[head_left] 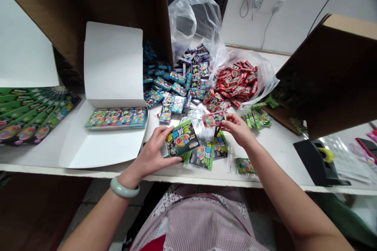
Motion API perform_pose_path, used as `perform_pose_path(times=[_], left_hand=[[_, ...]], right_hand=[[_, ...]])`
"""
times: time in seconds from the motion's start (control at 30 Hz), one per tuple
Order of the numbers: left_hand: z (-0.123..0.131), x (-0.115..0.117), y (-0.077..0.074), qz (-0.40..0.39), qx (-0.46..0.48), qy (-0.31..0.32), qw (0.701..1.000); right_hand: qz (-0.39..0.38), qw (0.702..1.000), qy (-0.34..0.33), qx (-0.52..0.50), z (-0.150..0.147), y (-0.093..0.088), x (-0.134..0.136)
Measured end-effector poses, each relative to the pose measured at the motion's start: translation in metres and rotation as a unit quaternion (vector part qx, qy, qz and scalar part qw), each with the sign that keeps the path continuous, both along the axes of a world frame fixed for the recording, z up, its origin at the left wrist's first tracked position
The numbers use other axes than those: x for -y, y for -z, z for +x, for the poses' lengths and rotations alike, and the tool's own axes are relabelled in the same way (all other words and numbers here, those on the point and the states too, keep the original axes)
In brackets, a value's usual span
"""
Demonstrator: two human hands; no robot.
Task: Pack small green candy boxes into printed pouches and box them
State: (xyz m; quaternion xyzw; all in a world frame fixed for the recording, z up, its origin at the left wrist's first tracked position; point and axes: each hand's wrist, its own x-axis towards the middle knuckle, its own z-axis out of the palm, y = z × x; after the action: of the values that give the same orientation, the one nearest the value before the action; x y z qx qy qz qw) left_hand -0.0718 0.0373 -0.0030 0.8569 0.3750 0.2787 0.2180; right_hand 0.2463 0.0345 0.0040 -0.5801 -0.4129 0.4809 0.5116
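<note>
Packets (188,78) all over the desk (273,153), then?

Heaps of them. Blue and purple ones spill out beside a brown carton (88,8) at the back, and red packets (235,82) lie against a clear plastic bag (262,74).

And the hands?

The left hand (150,153) is closed around a green card (179,139), gripping it with the fingers and thumb. The right hand (237,127) pinches a small packet (214,119) between thumb and fingers. Both hover just above loose green packs (202,156) near the desk's front edge.

What else stands on that surface?

A white box (113,66) sits open with its lid upright and a row of packets (116,118) inside. Left of it lies a fan of green cards (32,115). Over on the right there's a tape dispenser (316,160) with a yellow roll, and a second brown carton (332,78) leans in above green packets (256,119).

The room?

White wall panels (294,0) rise behind the desk, with a cable hanging from a socket (260,0). Floor tiles (108,211) show below.
</note>
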Motion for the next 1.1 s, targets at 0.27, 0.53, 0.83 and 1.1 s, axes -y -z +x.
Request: perform_pose_path(times=[0.27,0.53,0.83,1.1], left_hand=[[0.003,0.002,0.000,0.009,-0.005,0.000,1.000],[0.005,0.000,0.003,0.014,-0.014,0.002,1.000],[0.012,-0.003,0.008,-0.011,-0.014,0.023,1.000],[0.011,-0.005,0.006,-0.006,-0.022,0.064,0.998]], right_hand=[[-0.097,0.995,0.004,0.031,-0.006,0.012,0.020],[-0.021,0.951,-0.090,0.294,0.005,0.013,0.037],[0.068,0.823,-0.135,0.548,-0.019,0.024,0.003],[0.235,0.788,-0.290,0.489,0.008,-0.053,0.040]])
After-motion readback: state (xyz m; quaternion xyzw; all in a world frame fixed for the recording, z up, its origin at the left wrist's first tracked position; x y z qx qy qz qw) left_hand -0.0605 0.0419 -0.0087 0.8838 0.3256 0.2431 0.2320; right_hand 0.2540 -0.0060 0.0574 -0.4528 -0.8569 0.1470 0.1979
